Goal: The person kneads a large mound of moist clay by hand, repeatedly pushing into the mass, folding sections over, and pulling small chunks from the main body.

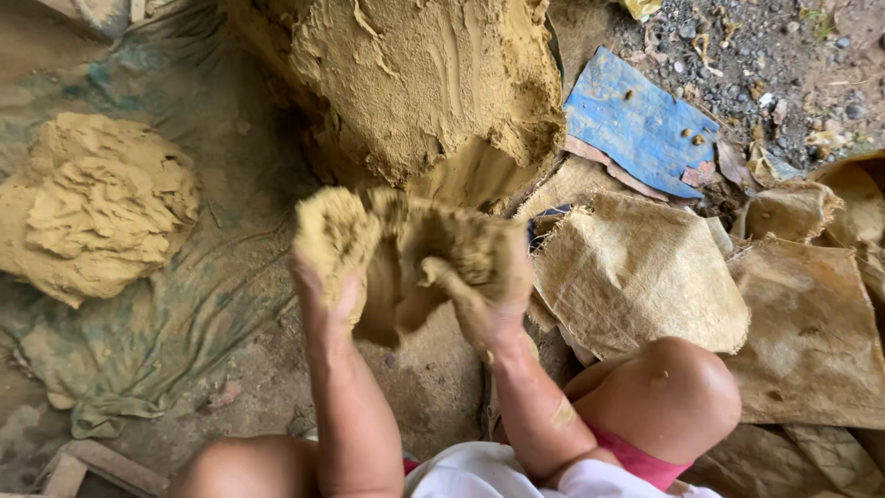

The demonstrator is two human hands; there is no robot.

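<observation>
Clay coats both hands up to the wrists. The left hand (334,244) is curled around one end of a lump of clay (419,267), with the fingers wrapped over the top of it and the thumb side underneath. The right hand (484,277) grips the other end of the same lump, fingers closed tightly over it and pressed into the soft surface. The lump hangs between the two hands, raised off the ground, and sags in the middle. Motion blur hides the exact finger positions.

Directly beyond the hands stands a large mound of clay (415,83) with scraped grooves across its face; the lump is close to its lower edge, and contact cannot be determined. Well to the left of the left hand lies a smaller pile of clay (92,207) on a muddy green sheet (175,323). To the right of the right hand lie tan woven sacks (645,277), and beyond them a blue board (636,120). A bare knee (682,392) sits just below and right of the right hand.
</observation>
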